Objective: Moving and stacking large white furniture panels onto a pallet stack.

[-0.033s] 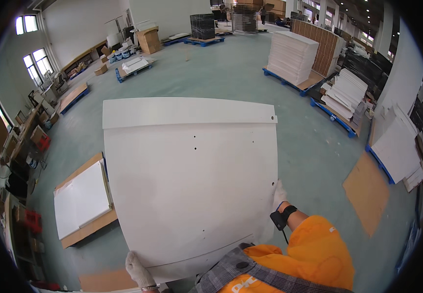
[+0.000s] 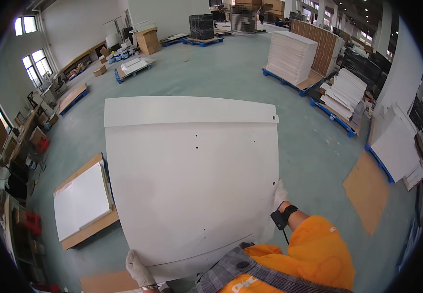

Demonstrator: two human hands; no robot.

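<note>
The floor [image 2: 231,68], pale green, spreads through most of the scene. Over it, straight in front of me, is the white panel [image 2: 192,185], its near edge close to my body and its far edge pointing out into the room. A step line crosses it near the far edge and another near the close edge; I cannot tell whether it is one folded board or several overlapped. To the left, well apart from my body, white boards [image 2: 82,200] lie on a brown base. On the far right, leaning boards [image 2: 399,141] stand in a loose slant, with a brown sheet [image 2: 367,195] flat on the floor nearer me. Farther off on the right are the white stack [image 2: 292,58] and the untidy pile [image 2: 346,93], both on blue pallets.

Both grips are gloved in white. My left grip [image 2: 139,268] is clasped on the panel's near left corner; my right grip [image 2: 280,194] closes on its right edge, the fingers out of sight behind it. A small black box [image 2: 279,220] sits at my right wrist.

The panel is already in hand, and I judge it apart from every pile. Its small dark holes [image 2: 197,147] are made, with no fittings that I can see; how much handling is left does not show.
</note>
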